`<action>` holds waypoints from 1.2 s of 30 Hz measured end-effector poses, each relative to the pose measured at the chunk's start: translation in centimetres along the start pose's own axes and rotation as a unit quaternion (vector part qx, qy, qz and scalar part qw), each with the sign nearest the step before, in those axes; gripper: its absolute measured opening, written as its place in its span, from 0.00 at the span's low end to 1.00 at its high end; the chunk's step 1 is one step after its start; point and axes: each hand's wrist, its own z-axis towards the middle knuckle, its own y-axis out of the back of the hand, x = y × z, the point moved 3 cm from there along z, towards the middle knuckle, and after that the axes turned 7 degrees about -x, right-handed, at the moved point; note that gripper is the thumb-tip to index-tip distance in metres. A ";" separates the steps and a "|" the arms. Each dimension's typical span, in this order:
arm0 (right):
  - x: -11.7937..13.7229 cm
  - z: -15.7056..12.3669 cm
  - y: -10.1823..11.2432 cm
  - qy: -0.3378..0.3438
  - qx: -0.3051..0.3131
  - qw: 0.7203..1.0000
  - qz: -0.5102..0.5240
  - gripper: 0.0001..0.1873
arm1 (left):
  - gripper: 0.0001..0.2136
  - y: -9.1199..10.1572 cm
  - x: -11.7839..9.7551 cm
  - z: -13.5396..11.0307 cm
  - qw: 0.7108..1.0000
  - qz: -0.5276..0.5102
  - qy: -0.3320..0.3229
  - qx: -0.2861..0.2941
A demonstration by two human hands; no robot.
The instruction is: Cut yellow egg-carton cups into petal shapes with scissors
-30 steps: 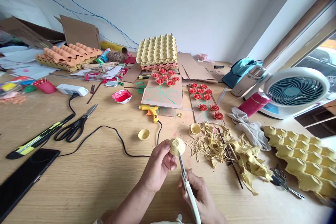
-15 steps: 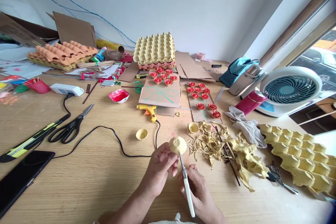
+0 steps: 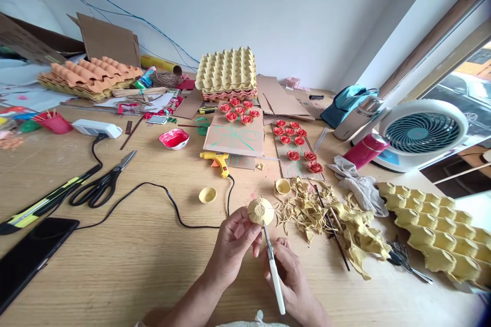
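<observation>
Between the fingers and thumb of my left hand (image 3: 238, 237) is a yellow egg-carton cup (image 3: 261, 211), its rounded base turned up, with slits in its side. My right hand (image 3: 287, 268) is closed round white-handled scissors (image 3: 275, 283), whose blades touch the cup's near edge. Two more cut cups lie beyond: one egg-carton cup (image 3: 207, 195) to the left, another cup (image 3: 283, 187) beside a heap of yellow carton scraps (image 3: 310, 209).
A yellow glue gun (image 3: 217, 161) lies ahead, its black cord crossing the table. Red paper roses (image 3: 293, 155) sit on cardboard. Black scissors (image 3: 103, 184) and a phone (image 3: 34, 260) lie left; an egg tray (image 3: 433, 230) and a fan (image 3: 422, 133) stand right.
The cup in my left hand has turned slightly, and slits now show on its sides. The scissors stay at its near edge. The other things lie as before.
</observation>
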 end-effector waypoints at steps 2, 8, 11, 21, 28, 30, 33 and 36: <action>0.0 0.0 0.0 -0.002 0.004 1.000 0.000 0.14 | 0.11 0.0 0.1 0.0 1.000 0.006 -0.001 0.000; 0.3 0.1 0.1 -0.009 0.011 1.000 0.005 0.15 | 0.12 -0.2 0.3 -0.1 1.000 -0.001 0.006 0.001; 0.4 0.2 0.1 -0.004 0.006 1.000 0.010 0.16 | 0.11 -0.4 0.4 -0.2 1.000 -0.013 0.012 0.004; 0.7 0.4 0.2 -0.004 0.007 1.000 0.015 0.21 | 0.12 -0.5 0.5 -0.3 1.000 -0.003 0.017 -0.003; 0.8 0.4 0.2 -0.003 0.007 1.000 0.026 0.21 | 0.11 -0.7 0.4 -0.4 1.000 -0.003 0.019 -0.008; 0.8 0.4 0.2 -0.001 0.005 1.000 0.028 0.21 | 0.11 -0.7 0.5 -0.3 1.000 -0.004 0.020 -0.007; 0.9 0.4 0.1 -0.001 0.001 1.000 0.029 0.21 | 0.10 -0.6 0.6 -0.3 1.000 -0.007 0.021 -0.004; 1.0 0.5 0.2 -0.006 0.004 0.999 0.032 0.20 | 0.10 -0.6 0.6 -0.3 1.000 -0.012 0.023 -0.005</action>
